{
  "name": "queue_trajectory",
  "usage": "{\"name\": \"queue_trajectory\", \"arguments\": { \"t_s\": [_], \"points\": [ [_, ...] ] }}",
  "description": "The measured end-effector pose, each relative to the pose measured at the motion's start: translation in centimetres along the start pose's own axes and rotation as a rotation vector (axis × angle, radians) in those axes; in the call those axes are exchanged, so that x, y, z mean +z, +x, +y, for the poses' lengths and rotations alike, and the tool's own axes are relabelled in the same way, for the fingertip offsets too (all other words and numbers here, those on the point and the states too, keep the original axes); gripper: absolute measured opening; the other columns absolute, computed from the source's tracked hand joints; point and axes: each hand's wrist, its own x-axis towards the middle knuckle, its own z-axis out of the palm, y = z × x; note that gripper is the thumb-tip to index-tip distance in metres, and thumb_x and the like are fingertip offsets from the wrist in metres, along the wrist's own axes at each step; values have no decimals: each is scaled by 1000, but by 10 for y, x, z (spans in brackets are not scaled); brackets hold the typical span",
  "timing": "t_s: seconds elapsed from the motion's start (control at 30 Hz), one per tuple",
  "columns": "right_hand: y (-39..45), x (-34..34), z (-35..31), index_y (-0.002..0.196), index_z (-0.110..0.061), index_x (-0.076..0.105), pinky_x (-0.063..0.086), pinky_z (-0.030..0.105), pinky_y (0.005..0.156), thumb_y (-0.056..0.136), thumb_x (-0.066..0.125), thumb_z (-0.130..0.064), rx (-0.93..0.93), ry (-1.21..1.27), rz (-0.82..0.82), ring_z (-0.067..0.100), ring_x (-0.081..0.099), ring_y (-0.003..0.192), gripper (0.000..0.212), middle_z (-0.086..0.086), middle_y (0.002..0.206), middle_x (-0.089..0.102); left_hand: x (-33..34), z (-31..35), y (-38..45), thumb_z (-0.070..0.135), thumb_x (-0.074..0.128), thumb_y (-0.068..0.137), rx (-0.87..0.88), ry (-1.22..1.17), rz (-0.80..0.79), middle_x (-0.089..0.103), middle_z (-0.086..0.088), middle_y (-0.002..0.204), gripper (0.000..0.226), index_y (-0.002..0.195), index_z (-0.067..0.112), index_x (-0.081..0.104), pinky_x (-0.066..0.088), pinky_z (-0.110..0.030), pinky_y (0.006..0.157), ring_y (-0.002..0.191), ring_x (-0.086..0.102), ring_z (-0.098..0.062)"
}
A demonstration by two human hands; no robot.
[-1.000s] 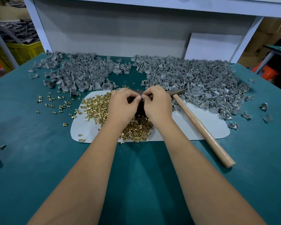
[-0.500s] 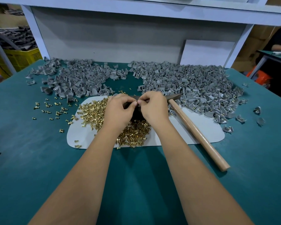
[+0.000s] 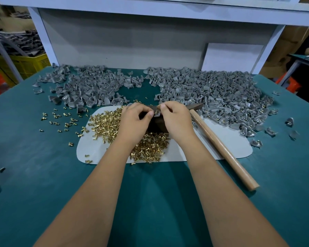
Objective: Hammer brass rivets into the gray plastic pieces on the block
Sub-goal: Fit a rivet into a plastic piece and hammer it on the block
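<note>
Both hands meet over a dark block (image 3: 156, 124) in the middle of the white mat (image 3: 212, 147). My left hand (image 3: 135, 122) holds a small gray plastic piece (image 3: 157, 114) on top of the block. My right hand (image 3: 175, 118) pinches a brass rivet (image 3: 156, 109) upright above that piece. A heap of brass rivets (image 3: 107, 123) lies on the mat around and in front of the block. The hammer (image 3: 221, 145) lies to the right, wooden handle toward me, head partly hidden behind my right hand.
Two large heaps of gray plastic pieces spread across the back, left (image 3: 89, 88) and right (image 3: 212, 93). Loose rivets (image 3: 61, 120) dot the teal table (image 3: 34, 166) at left. A white shelf frame (image 3: 132, 41) stands behind. A yellow crate (image 3: 25, 65) sits off-table left.
The hands stay together over the block; the fingers have parted slightly, and the rivet and gray piece now show between them. The camera view has shifted a little.
</note>
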Motion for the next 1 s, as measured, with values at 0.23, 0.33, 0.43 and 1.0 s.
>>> {"name": "queue_trajectory", "arguments": {
  "t_s": [0.23,0.33,0.43,1.0],
  "points": [
    [0,5,1,88,-16,69,37,22,72,89,62,-15,-29,-93,13,8,52,83,7,-7,93,59,-2,2,-1,18,68,90,30,-25,29,54,17,86,6,90,14,73,36,-37,99,93,45,-10],
    [-1,10,0,86,-16,69,39,25,71,89,63,-13,-26,-124,64,10,52,82,8,-9,89,57,-3,4,-1,16,69,89,33,-41,20,61,7,91,8,91,11,75,38,-47,102,99,56,-20],
    [-1,12,-2,81,-17,69,42,28,71,88,63,-12,-31,-155,95,13,54,82,10,-9,87,58,-3,5,-2,15,70,88,30,-55,26,63,5,92,9,91,10,77,40,-49,100,100,59,-23],
    [1,8,-10,78,-17,68,45,30,73,88,63,-13,-44,-230,29,19,56,85,12,-5,87,59,-2,8,-2,11,71,86,21,-63,57,57,12,80,10,93,13,79,43,-48,97,90,57,-17]
  ]
}}
